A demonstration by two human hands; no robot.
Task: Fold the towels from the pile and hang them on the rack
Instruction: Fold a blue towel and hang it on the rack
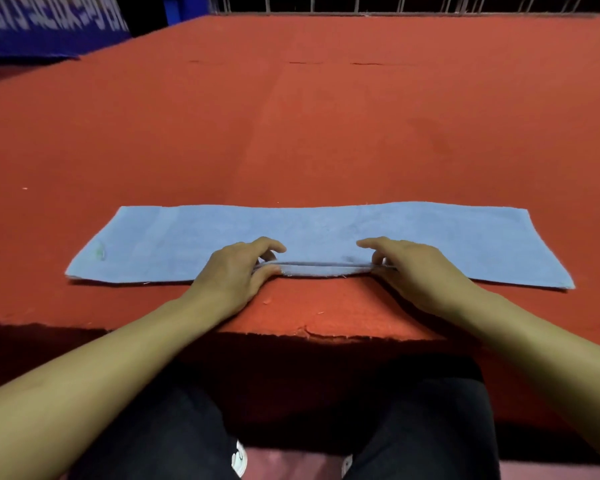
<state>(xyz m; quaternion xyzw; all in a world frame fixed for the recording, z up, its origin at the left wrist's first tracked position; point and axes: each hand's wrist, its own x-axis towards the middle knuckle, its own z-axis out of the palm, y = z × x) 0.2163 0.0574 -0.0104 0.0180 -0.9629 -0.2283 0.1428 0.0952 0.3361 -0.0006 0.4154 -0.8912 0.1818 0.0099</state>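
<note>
A long pale-blue terry towel (321, 233), already doubled lengthwise into a narrow strip, lies flat on the red felt-covered table (291, 126) near its 6 o'clock edge, its long axis running from 9 to 3 o'clock. The left hand (238, 268) and right hand (413, 268) sit close together at the middle of the near edge, each pinching the layered hem between thumb and curled fingers, that stretch of edge slightly lifted. The towel's free ends lie well out at 9 and 3 o'clock, equally far from either grip, so the next fold probably needs the hands moved outward. No rack or pile is identifiable.
</note>
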